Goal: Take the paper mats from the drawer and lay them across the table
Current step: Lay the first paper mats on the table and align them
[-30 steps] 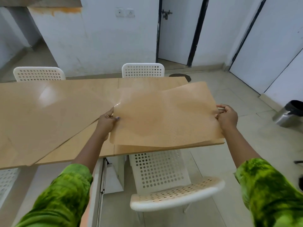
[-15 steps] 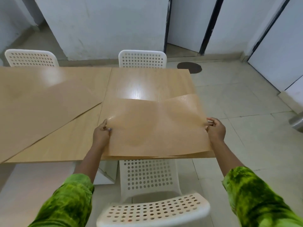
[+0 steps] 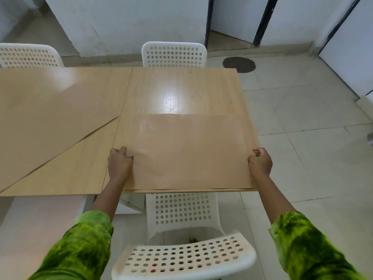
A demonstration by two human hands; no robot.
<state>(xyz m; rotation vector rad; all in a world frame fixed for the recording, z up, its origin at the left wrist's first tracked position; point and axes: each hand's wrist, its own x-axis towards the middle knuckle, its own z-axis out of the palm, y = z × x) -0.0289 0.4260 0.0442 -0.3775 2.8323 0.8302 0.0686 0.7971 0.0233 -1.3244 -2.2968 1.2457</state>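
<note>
Left mats [image 3: 50,122] laid | my left hand [image 3: 119,164], right hand [image 3: 260,164] pinch mat [image 3: 187,150] flat on table [image 3: 177,91] | release left

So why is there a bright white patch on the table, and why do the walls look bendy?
Head view: the white patch is glare from a light bouncing off the shiny table, just past the paper mat; the wide-angle lens bends straight edges like the door frame.
</note>
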